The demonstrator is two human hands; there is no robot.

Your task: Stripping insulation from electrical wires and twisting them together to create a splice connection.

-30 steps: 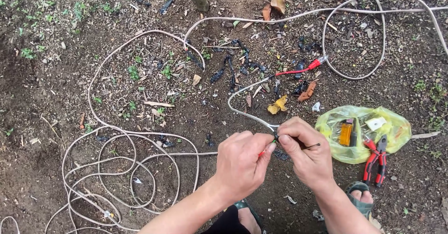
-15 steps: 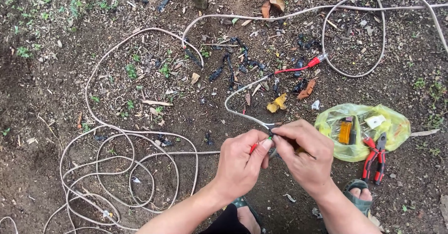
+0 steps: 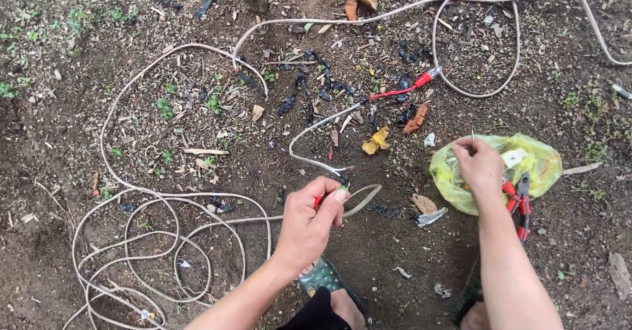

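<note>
Pinching with the left hand (image 3: pixel 309 221): thumb and forefinger pressed together on the end of the pale cable (image 3: pixel 366 198), just below the short red and green wire tips (image 3: pixel 332 193) poking out above the knuckles. Held low over bare soil, right in front of the knees.

Over with the right hand (image 3: pixel 479 165), well apart: fingers closed on a thin pin (image 3: pixel 472 135) standing upright, above the yellow plastic bag (image 3: pixel 454 185). Red-handled pliers (image 3: pixel 523 205) lying half on the bag's near edge, beside the wrist.

To do this well, probably: keep the pinch close to the bare tips so they cannot twist or slip back into the sheath. Keep the two coloured tips spread, not touching. Bring pin and tips together above the bag rather than above the dirt, where anything small would vanish among the black scraps (image 3: pixel 309 100). Leave slack in the loose coil (image 3: pixel 131 251) on the left, so no tug reaches the fingers.

Hard to make out: whether the pin is a nail, a stiff wire or a tool tip. Bag contents mostly blurred behind plastic and wrist. Cable cut off at the lower left edge. Most of the sandal (image 3: pixel 322 277) hidden under the forearm.
</note>
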